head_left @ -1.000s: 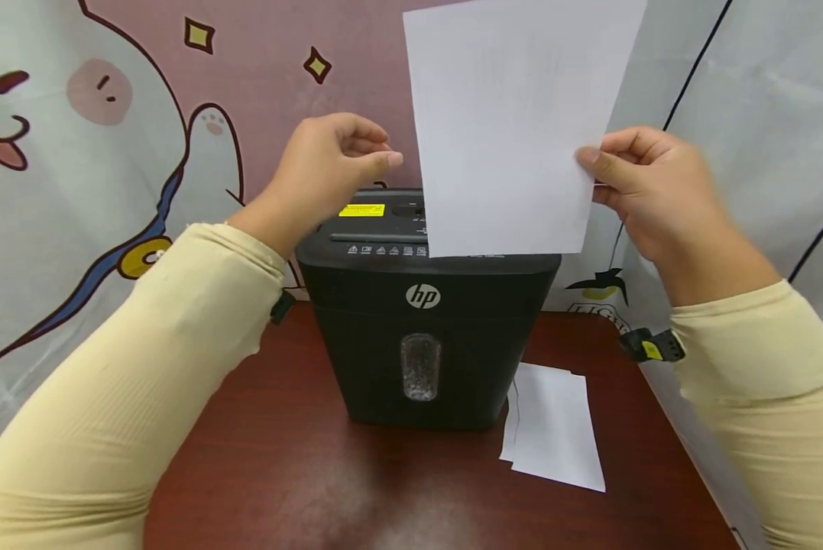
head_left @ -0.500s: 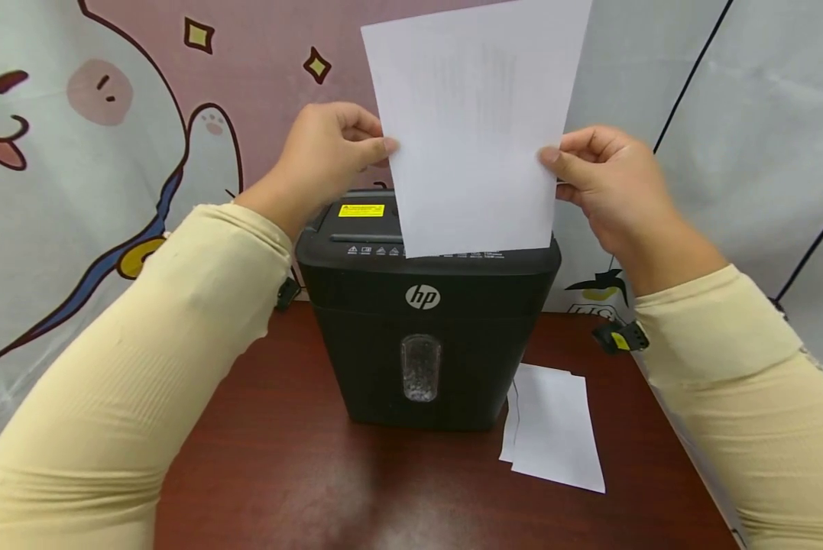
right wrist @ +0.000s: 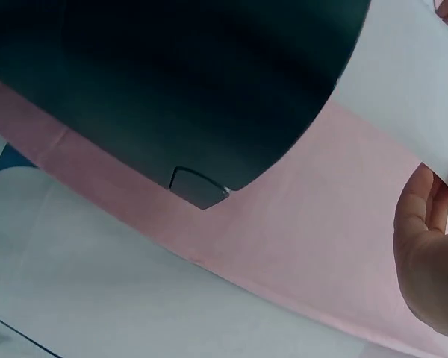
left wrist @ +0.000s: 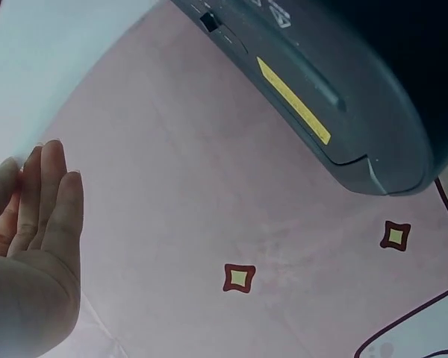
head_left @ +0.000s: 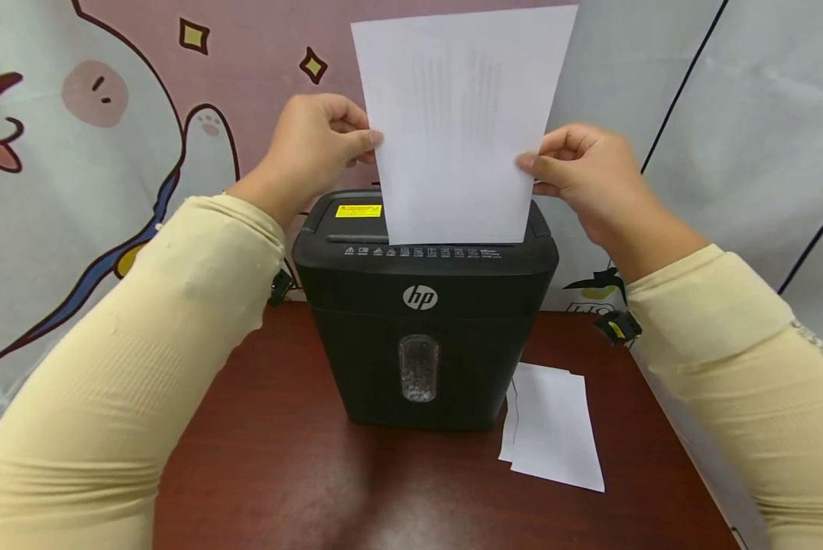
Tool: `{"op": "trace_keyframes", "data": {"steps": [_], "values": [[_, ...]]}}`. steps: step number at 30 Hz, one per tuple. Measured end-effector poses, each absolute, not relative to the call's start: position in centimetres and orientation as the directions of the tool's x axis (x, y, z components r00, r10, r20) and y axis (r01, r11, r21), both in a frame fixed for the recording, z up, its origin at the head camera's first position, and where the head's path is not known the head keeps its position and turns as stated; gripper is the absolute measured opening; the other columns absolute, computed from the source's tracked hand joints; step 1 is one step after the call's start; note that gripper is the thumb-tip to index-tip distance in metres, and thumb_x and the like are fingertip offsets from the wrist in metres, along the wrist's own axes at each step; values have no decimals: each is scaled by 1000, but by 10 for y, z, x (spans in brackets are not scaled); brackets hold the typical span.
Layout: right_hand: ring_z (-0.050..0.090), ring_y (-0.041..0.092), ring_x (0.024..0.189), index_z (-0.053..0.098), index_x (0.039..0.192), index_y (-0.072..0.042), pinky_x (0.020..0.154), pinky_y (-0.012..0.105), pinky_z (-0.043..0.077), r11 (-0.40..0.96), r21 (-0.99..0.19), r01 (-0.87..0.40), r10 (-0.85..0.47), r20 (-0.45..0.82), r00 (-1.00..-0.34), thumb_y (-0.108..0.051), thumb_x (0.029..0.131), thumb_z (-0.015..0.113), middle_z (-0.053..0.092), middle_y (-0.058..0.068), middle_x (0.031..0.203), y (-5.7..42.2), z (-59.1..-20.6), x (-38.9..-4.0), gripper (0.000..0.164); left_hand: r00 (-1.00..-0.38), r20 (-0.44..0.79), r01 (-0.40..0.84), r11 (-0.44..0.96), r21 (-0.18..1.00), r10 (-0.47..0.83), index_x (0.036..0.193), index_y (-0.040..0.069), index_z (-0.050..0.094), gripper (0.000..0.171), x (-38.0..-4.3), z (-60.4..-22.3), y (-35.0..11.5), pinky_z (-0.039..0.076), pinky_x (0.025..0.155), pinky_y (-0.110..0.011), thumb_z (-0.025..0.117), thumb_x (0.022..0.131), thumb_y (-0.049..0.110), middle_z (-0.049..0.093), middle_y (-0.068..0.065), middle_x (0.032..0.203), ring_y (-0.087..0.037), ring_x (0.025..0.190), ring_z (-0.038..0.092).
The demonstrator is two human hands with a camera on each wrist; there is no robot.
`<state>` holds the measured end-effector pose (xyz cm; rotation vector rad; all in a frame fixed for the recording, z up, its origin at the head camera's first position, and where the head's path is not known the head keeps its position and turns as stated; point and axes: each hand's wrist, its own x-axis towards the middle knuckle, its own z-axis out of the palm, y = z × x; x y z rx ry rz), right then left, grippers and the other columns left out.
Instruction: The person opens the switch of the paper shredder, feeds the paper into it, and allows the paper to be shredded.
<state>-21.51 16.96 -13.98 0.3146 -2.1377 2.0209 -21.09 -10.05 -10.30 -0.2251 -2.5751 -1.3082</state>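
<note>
A white sheet of paper [head_left: 459,122] stands upright over the top of a black HP paper shredder [head_left: 377,344]. Its lower edge lines up with the shredder's feed slot in the head view. My left hand [head_left: 318,145] pinches the sheet's left edge between thumb and fingers, and my right hand [head_left: 583,164] pinches the right edge at about the same height. Faint print shows through the page. In the right wrist view, the paper [right wrist: 411,82] runs from the fingers of my right hand [right wrist: 433,246] toward the shredder [right wrist: 172,89].
The shredder stands on a dark red-brown table [head_left: 260,473]. Several loose white sheets [head_left: 555,428] lie on the table at its right. Close behind it hangs a pink and white patterned cloth [head_left: 246,46]. A yellow label [head_left: 358,211] is on the shredder's top.
The sheet has moved left and then slightly down, to the shredder's slot. My left hand, free at first, has taken hold of its left edge; my right hand has moved left with it.
</note>
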Motion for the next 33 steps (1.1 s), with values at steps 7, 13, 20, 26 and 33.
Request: {"op": "trace_keyframes", "data": {"steps": [7,13,20,26,33], "values": [[62,9,81,62,81,-11,69,18,54,231,-942,-243,-47,239,-970,-11,85,74,65,-7,81,164,-139,-221,13,-963,271,215,647,732,14,100,8,63,17,-212,-104,-105,47,79,-25,64,94,24,69,-3,100,-13,90,61],[62,9,77,61,78,-12,68,18,53,317,-924,-213,-72,201,-977,-16,85,75,62,-7,74,162,-139,-224,16,-964,264,203,675,709,12,104,8,63,21,-212,-107,-108,46,79,-25,63,94,25,69,-4,102,-13,91,59],[64,7,76,57,79,-12,74,21,52,481,-847,-224,-146,175,-974,-20,88,72,62,-11,73,162,-135,-224,19,-966,256,205,681,704,26,103,6,63,20,-212,-112,-112,48,81,-27,64,93,24,69,-5,100,-14,91,60],[63,7,80,58,81,-8,80,26,54,559,-797,-227,-196,140,-971,-16,88,71,66,-11,74,160,-133,-229,18,-965,259,208,703,681,35,105,5,64,21,-213,-115,-114,48,79,-26,64,94,23,68,-6,100,-16,91,58],[63,6,77,58,85,-3,75,24,55,570,-791,-222,-219,115,-969,-12,87,72,67,-9,76,155,-135,-235,16,-972,231,192,703,684,40,106,5,63,21,-215,-121,-116,47,77,-26,63,94,22,68,-8,104,-17,97,62]]}}
